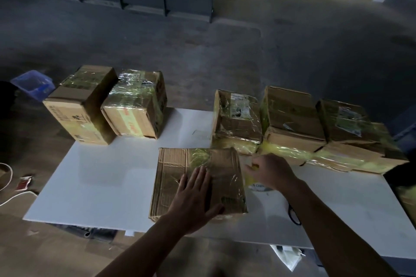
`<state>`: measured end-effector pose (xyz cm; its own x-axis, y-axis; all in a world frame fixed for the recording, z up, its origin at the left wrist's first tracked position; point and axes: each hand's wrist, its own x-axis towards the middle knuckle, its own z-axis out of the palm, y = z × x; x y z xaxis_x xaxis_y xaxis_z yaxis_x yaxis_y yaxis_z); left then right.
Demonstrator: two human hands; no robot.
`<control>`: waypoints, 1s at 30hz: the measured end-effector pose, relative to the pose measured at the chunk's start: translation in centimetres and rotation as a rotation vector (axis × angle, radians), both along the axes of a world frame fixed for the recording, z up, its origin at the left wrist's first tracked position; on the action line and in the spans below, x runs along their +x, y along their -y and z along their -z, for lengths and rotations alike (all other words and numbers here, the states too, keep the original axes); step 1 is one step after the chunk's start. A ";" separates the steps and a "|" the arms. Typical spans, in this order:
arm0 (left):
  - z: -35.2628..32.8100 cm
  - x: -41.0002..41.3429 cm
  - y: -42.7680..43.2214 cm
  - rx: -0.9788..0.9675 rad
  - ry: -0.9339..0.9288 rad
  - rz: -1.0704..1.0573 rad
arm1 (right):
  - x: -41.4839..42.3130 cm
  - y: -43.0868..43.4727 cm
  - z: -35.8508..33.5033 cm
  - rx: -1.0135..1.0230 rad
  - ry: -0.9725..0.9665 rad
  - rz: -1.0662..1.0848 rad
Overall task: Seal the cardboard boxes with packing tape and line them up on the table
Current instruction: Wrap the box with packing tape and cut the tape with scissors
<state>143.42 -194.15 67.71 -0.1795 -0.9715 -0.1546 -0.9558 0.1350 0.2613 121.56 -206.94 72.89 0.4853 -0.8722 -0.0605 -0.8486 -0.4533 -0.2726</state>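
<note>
A flat cardboard box (pixel 180 170) lies near the front edge of the white table (pixel 101 175), with clear tape across its right part. My left hand (pixel 195 195) presses flat on its top, fingers straight. My right hand (pixel 271 170) is beside the box's right edge and grips a roll of yellowish packing tape (pixel 252 178), which is mostly hidden under the hand. Along the table's far edge stand taped boxes: two on the left (pixel 78 105) (pixel 135 105) and three on the right (pixel 238 119) (pixel 290 116) (pixel 351 128).
A gap lies between the left pair and the right trio of boxes. A black loop (pixel 294 216) lies on the table by my right forearm. A blue crate (pixel 32 85) sits on the floor at far left, and a white cable (pixel 13 197) lies below it.
</note>
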 end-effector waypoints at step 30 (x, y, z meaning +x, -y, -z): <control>-6.2 -7.4 2.8 0.155 0.315 0.323 | 0.5 -1.2 2.7 0.287 0.091 0.216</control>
<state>135.98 -196.92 73.87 -0.3896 -0.8350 -0.3887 -0.9073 0.4204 0.0062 122.02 -205.75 70.15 0.3065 -0.9091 -0.2822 -0.8828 -0.1606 -0.4414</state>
